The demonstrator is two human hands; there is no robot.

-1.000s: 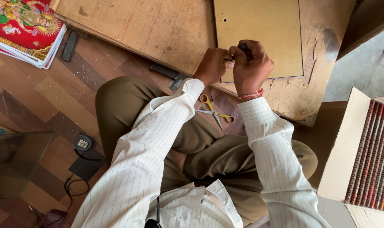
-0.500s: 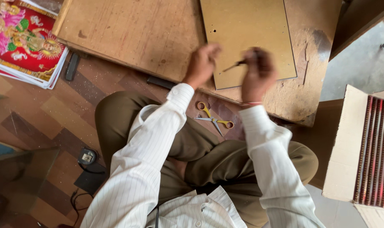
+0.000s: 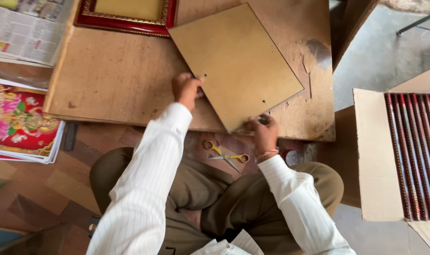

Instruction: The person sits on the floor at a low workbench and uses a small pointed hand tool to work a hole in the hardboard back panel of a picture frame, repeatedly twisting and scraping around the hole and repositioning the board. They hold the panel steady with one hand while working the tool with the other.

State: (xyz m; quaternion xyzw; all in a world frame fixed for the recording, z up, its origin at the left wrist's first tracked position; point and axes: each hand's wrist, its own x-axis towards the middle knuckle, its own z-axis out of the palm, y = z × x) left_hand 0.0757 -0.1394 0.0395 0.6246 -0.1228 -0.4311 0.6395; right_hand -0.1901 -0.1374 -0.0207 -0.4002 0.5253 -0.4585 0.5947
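Seated cross-legged at low worn wooden work board [image 3: 115, 80], w/ flat tan rectangular hardboard backing panel [image 3: 236, 66] lying skewed on it, far of lap. Left hand [image 3: 186, 89] curled over panel's left edge near a small punched hole, fingers bent, gripping edge. Right hand [image 3: 263, 134] closed at panel's near corner, pinching a small dark item, too small to tell what. Panel plain, matte, clean-cut, 2 or 3 small holes visible, no hanger or fitting seen on it yet, so work judged early to mid-stage. Red-and-gilt picture frame [image 3: 130, 21] apart at far left, not joined to panel. Yellow-handled scissors [image 3: 226, 153] idle on floor betw. knees. Open cardboard box of red moulding strips [image 3: 413, 151] at right.
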